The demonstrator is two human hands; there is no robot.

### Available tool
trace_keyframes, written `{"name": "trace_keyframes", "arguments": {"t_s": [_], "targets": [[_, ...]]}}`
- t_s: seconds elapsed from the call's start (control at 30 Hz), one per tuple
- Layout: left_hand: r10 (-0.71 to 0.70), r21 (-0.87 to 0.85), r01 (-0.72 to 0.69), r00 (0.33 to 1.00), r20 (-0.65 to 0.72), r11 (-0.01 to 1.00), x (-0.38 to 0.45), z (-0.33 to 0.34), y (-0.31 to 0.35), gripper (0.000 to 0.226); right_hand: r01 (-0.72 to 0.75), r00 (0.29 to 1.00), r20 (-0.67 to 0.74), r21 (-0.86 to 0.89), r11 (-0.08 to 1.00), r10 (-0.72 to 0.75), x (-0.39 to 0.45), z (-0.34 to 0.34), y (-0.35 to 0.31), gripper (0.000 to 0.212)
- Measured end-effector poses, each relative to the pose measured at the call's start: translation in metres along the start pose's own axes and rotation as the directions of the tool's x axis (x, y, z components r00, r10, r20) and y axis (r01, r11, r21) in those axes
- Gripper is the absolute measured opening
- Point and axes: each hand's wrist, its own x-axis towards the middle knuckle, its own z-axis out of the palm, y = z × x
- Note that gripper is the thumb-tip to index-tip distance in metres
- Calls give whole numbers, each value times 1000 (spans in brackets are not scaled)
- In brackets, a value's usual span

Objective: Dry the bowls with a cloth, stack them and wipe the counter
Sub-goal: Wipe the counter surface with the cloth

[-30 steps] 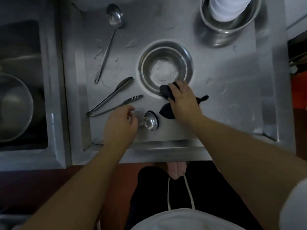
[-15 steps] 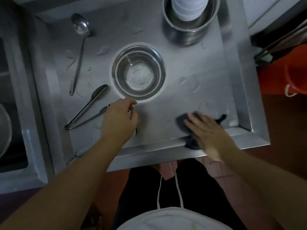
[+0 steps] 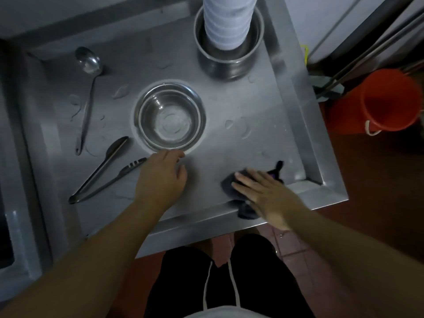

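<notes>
A steel bowl [image 3: 170,119] stands upright in the middle of the wet steel counter [image 3: 259,106]. Flat on a dark cloth [image 3: 229,181] near the counter's front right edge lies my right hand [image 3: 263,193], fingers straight and pressing it down. My left hand [image 3: 161,177] hovers just in front of the bowl with its fingers loosely curled; its fingertips reach the bowl's near rim. At the back, a steel pot [image 3: 227,63] holds a tall stack of white bowls [image 3: 226,19].
A ladle [image 3: 88,88] lies at the left, tongs [image 3: 107,171] in front of it. Water drops dot the counter around the bowl. A sink basin [image 3: 6,226] is at far left. An orange bucket [image 3: 385,102] stands on the floor right of the counter.
My right hand slid the cloth from beside the bowl to the front right of the counter. My left hand let go of a small steel thing and rose toward the bowl's rim.
</notes>
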Motion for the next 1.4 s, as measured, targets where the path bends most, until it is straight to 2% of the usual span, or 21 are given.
{"name": "trace_keyframes", "arguments": {"t_s": [0.13,0.23,0.33,0.47,0.53,0.63,0.7,0.77,0.87,0.93,1.03,1.07,1.13,1.2,1.23,1.3,1.37,1.4], "targets": [[-10,-18,9,999,-39,1000,8,6,11,30,-15,997,68,-193,981,29,-49,-34,102,84],[-9,-62,6,999,-48,998,9,13,25,28,160,977,186,-300,940,-107,-58,-56,144,73],[0,-90,-5,998,-57,996,7,18,38,25,204,977,121,-286,936,-175,-22,-72,165,64],[-35,-126,24,996,-81,992,5,22,50,24,114,993,0,-246,963,-118,56,-100,201,76],[-58,-130,45,994,-95,991,4,24,55,24,61,997,-42,-208,976,-71,104,-119,217,74],[-112,-147,96,988,-110,984,3,28,62,24,-101,991,-102,-180,979,83,170,-140,221,67],[-128,-157,111,986,-106,981,2,30,66,25,-230,965,-157,-113,967,211,196,-139,208,70],[-142,-172,124,985,-95,977,3,31,70,28,-341,909,-267,-40,939,319,205,-125,188,65],[-169,-190,150,982,-89,970,4,29,73,27,-374,863,-330,90,923,382,191,-99,146,62],[-175,-198,156,981,-79,968,5,28,75,27,-275,900,-306,151,949,310,168,-77,115,59],[-173,-203,158,983,-59,966,9,25,76,25,72,970,-240,99,992,-46,106,-30,82,60],[-170,-202,155,984,-59,967,11,25,76,25,194,967,-176,49,980,-182,84,-19,80,62],[-171,-209,154,983,-68,966,14,23,76,24,404,914,-28,-39,914,-405,48,-11,93,66],[-179,-218,157,980,-86,963,15,20,74,23,475,880,34,-109,873,-475,44,-19,120,70],[-182,-222,158,979,-91,962,15,19,73,23,410,910,-3,-132,902,-414,53,-25,134,74],[-191,-225,166,977,-95,960,13,18,69,23,96,980,-164,-108,990,-113,86,-45,151,75],[-203,-225,179,975,-89,958,9,19,64,23,-186,946,-271,-9,983,177,128,-63,145,65],[-210,-225,186,974,-85,956,8,19,63,23,-272,917,-287,60,961,277,149,-67,135,63]]}}
